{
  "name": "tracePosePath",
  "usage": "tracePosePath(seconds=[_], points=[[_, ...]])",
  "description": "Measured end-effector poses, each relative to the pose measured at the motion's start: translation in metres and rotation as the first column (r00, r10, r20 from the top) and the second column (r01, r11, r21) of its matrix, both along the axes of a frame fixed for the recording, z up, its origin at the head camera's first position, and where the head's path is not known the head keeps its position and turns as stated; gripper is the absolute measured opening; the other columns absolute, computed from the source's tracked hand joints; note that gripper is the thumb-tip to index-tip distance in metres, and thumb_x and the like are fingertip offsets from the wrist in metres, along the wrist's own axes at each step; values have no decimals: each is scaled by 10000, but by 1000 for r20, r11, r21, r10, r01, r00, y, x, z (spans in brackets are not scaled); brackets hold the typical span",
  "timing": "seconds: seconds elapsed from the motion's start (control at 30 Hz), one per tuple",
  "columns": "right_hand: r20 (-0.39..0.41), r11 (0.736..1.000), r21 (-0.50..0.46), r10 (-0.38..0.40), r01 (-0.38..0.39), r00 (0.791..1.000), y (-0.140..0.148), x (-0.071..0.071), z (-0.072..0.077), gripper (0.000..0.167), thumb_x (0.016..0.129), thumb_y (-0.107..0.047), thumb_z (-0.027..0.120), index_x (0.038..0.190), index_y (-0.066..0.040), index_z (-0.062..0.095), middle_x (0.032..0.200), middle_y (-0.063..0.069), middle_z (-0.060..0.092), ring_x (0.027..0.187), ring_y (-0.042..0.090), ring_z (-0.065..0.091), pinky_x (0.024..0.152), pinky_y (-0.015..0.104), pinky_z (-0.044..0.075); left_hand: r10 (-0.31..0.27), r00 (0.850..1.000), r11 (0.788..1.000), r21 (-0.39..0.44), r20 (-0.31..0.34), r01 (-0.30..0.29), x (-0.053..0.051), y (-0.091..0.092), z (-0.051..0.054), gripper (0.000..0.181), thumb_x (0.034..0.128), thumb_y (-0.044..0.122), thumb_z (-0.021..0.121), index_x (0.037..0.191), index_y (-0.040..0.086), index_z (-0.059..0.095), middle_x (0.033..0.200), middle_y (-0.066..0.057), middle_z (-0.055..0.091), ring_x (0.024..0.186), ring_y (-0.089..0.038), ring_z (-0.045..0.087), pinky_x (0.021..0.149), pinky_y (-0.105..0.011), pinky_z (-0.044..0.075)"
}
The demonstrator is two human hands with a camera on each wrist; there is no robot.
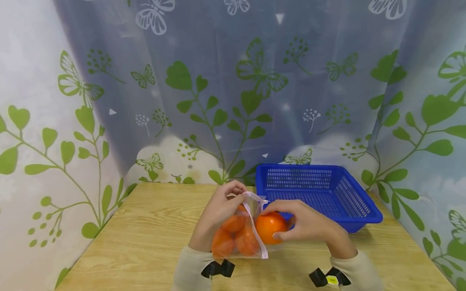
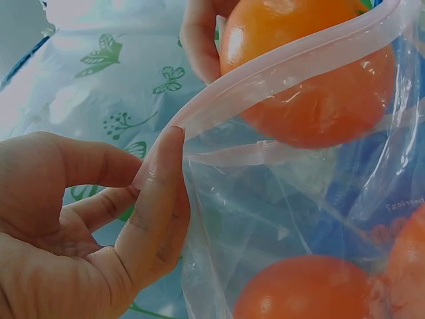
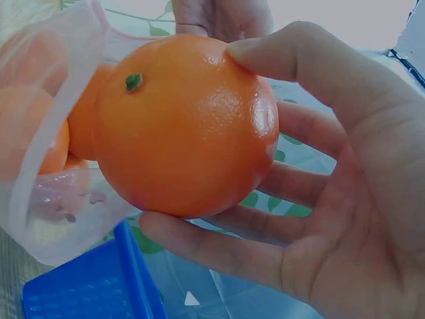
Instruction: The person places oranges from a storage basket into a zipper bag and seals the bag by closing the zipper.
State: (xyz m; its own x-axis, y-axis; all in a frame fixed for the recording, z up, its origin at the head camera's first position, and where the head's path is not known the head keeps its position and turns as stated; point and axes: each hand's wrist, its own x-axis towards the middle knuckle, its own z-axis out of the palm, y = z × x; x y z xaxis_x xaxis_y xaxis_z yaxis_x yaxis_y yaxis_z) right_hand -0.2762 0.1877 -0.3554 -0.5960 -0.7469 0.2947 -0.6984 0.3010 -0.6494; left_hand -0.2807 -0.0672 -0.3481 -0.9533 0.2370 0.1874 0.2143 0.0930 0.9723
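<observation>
My left hand [image 1: 225, 204] pinches the pink-edged rim of a clear zip bag [image 1: 264, 254], and the bag's mouth stands open. Inside the bag lie several oranges [image 1: 233, 238], seen through the plastic. My right hand [image 1: 309, 222] grips another orange [image 1: 271, 227], thumb on one side and fingers on the other, right at the bag's mouth. A small green stem end shows on this orange in the right wrist view. From the left wrist view, the lower part of the held orange [image 2: 319, 113] appears behind the bag's rim.
A blue plastic basket [image 1: 364, 198] with slotted walls stands behind and to the right of the hands. It sits on a light wooden table [image 1: 145, 234]. A curtain [image 1: 218, 101] printed with leaves and butterflies hangs behind the table.
</observation>
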Motion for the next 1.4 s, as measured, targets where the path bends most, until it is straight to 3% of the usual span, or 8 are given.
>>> tracePosePath(seconds=[0.3,0.53,0.63,0.8,1.03,1.27,1.4], points=[[-11,998,56,-16,17,1000,-12,1,-6,415,854,-199,817,1239,-142,673,1145,45,718,923,76,646,720,258,638,-2,1000,1000,-7,-2,2,1,0,1,106,1012,82,623,1053,-12,650,940,-105,583,723,-244,642,622,-315,656],[-41,995,98,-30,34,999,-18,1,-7,431,853,-277,837,1231,-140,683,1141,18,735,935,79,655,771,230,614,-12,1000,1000,-18,-14,11,2,0,2,119,1017,97,623,1055,-12,652,944,-104,584,684,-194,629,618,-306,651],[-65,993,114,-34,41,997,-21,0,-9,367,876,-224,805,1214,-142,688,1114,7,744,900,77,658,729,223,613,-15,1000,1000,-17,-13,14,2,0,2,112,1019,86,613,1052,-14,651,948,-109,580,677,-179,624,623,-310,652],[-37,993,113,-32,36,999,-22,-1,-9,266,942,-115,731,1204,-140,695,1123,21,762,953,99,692,706,226,628,-16,1000,1000,-20,-14,16,3,0,2,104,1017,71,606,1050,-18,649,938,-102,577,672,-170,621,633,-323,656],[-63,992,122,-25,33,998,-20,-1,-9,241,973,-133,712,1210,-175,708,1144,-7,760,940,56,678,730,224,626,-17,1000,1000,-19,-11,17,3,1,2,104,1017,74,605,1049,-16,647,928,-92,564,681,-175,617,641,-320,657],[-117,994,89,-51,62,992,-13,-1,-6,256,971,-34,666,1195,-138,731,1125,53,771,1011,200,729,786,229,636,-15,1000,1000,-7,-8,15,3,1,1,100,1014,64,607,1042,-24,644,913,-73,554,685,-171,615,633,-314,655],[-132,993,86,-63,75,989,-11,-2,-6,283,956,3,670,1184,-150,736,1080,54,777,984,176,734,792,235,640,-16,1000,1000,-14,-15,16,3,0,1,97,1015,56,601,1045,-25,646,915,-78,556,677,-166,618,629,-310,654]])
